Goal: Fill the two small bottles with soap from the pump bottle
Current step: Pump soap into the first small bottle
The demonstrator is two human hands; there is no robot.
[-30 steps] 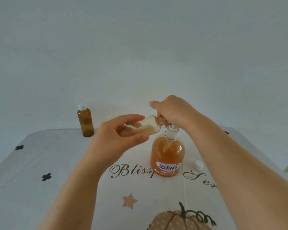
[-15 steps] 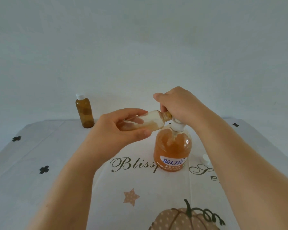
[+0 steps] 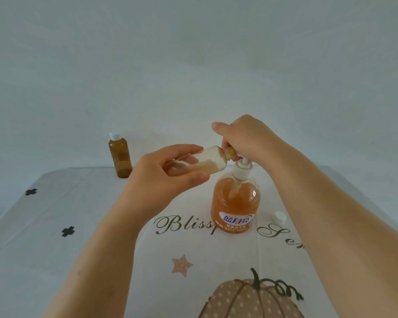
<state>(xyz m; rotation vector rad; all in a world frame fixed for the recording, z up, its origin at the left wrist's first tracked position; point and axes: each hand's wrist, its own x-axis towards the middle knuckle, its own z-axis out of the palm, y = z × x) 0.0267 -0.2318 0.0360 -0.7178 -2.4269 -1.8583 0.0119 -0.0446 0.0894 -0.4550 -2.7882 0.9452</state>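
Note:
An orange pump bottle [image 3: 236,203] of soap stands upright mid-table, its white pump stem raised. My right hand [image 3: 246,136] covers and grips the pump head. My left hand [image 3: 168,173] holds a small amber bottle [image 3: 211,160] nearly on its side, its open mouth pressed to the pump spout. Pale soap lies along that bottle's lower side. A second small amber bottle [image 3: 120,158] with a white cap stands upright at the far left of the table.
A loose white cap [image 3: 280,217] lies on the table right of the pump bottle. The tablecloth [image 3: 55,260] is white with script lettering, a star, a pumpkin and black clovers. A plain wall rises behind the table's far edge.
The pump head has come up from its pressed position with my right hand on it. The small bottle in my left hand has stayed at the spout. The view has shifted slightly.

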